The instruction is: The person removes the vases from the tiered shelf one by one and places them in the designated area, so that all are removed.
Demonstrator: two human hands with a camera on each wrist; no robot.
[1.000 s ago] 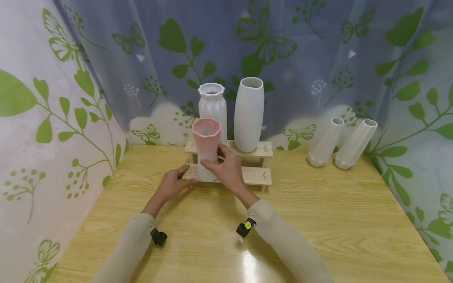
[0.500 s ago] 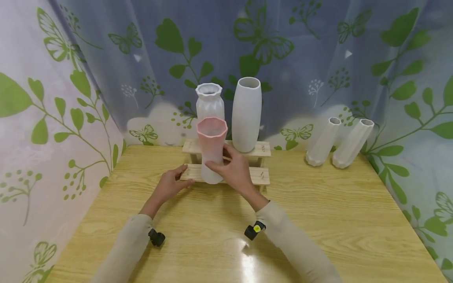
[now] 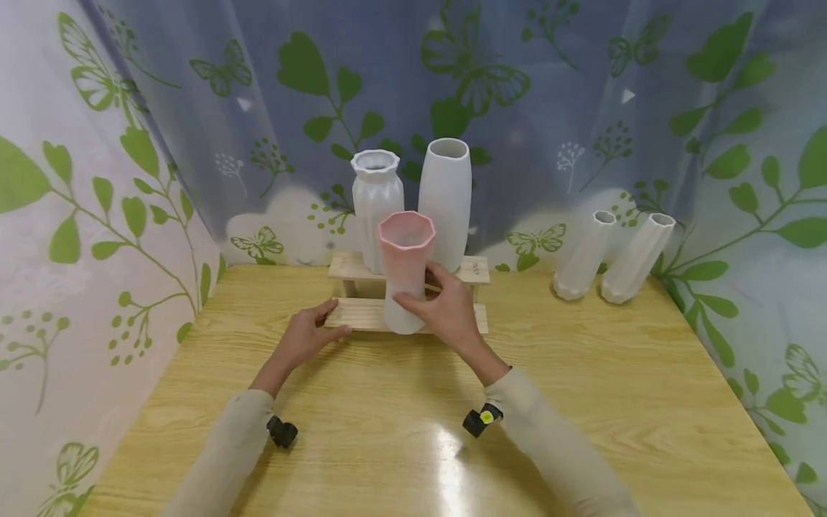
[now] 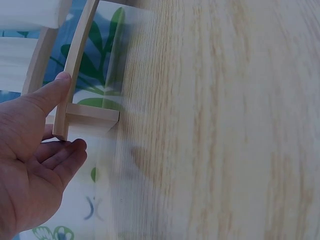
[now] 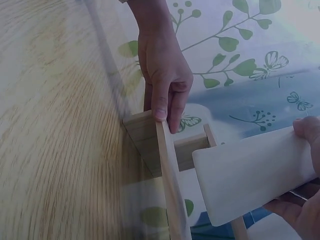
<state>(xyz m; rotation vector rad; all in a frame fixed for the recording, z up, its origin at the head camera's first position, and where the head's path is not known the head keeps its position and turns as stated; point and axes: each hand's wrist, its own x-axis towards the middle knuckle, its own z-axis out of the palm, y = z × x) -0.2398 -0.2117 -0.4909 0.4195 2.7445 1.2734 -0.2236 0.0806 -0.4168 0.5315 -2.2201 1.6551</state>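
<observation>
My right hand (image 3: 452,310) grips the pink-and-white vase (image 3: 408,262) round its lower half, upright at the lower step of the wooden stand (image 3: 362,314). In the right wrist view, a narrow gap shows between the vase's base (image 5: 235,175) and the step's board (image 5: 172,185); fingers of my right hand (image 5: 305,212) hold its sides. At the step's left end, my left hand (image 3: 305,339) pinches the board; the left wrist view has the thumb of that hand (image 4: 30,155) on the board's edge (image 4: 75,55).
On the upper step (image 3: 347,266) stand a ribbed white vase (image 3: 377,197) and a taller smooth white vase (image 3: 447,194). Two slender white vases (image 3: 584,255) (image 3: 636,258) are on the table (image 3: 581,402) at the right, before the patterned curtain (image 3: 517,129).
My right hand has moved the pink-and-white vase rightward along the lower step, from near its left end to about its middle. My left hand has kept its hold on the stand.
</observation>
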